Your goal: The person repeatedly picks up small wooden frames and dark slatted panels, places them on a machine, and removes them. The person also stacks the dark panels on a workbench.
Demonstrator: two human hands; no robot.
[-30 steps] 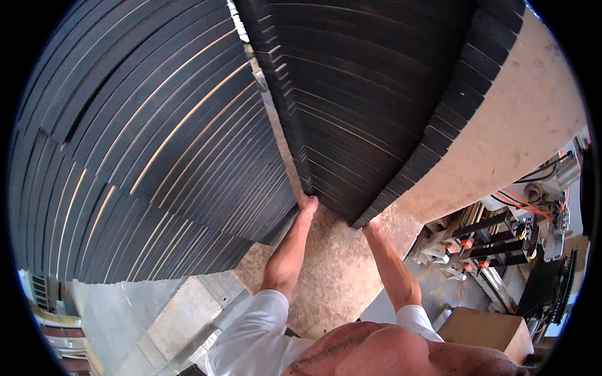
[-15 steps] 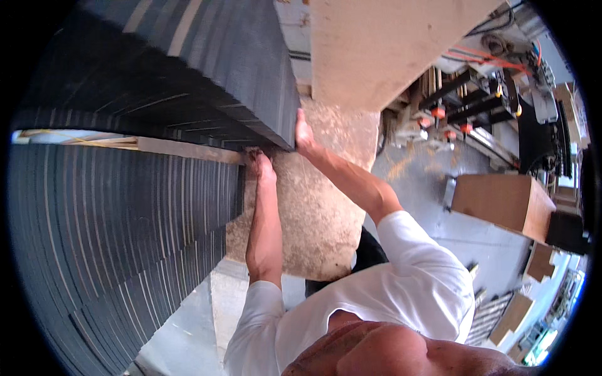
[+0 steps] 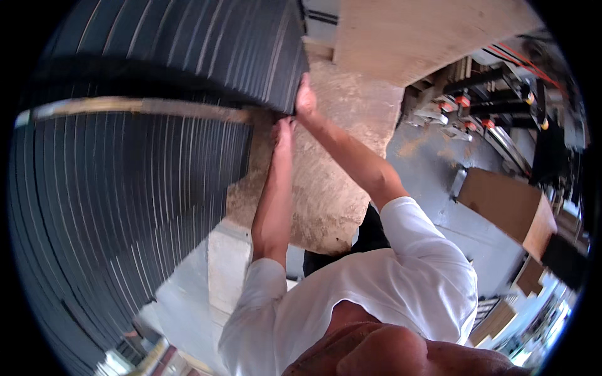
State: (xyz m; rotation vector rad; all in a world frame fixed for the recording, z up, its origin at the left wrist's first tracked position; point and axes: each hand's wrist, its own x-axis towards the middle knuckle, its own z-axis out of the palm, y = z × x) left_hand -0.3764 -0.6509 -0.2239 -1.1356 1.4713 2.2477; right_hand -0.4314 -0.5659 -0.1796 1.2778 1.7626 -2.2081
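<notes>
A thick stack of dark boards (image 3: 207, 47), with thin pale lines between the layers, fills the upper left. My right hand (image 3: 306, 99) lies along its end, fingers stretched out against the face near the lower corner. Just below, my left hand (image 3: 283, 131) touches the same corner from underneath; its fingers look bent, though the tips are hidden at the board edge. Beneath this stack runs a pale wooden strip (image 3: 144, 106), and under the strip stands a second stack of dark boards (image 3: 138, 188).
A worn brown board (image 3: 326, 182) lies below my hands. Beyond it a large tan panel (image 3: 433, 37) reaches toward the top. On the right are a machine with dark bars (image 3: 495, 94) and a brown box (image 3: 501, 200) on the grey floor (image 3: 433, 163).
The upper stack's near edge has swung more in line with the strip and lower stack. My left hand has come closer to my right at the corner. The whole view has shifted too.
</notes>
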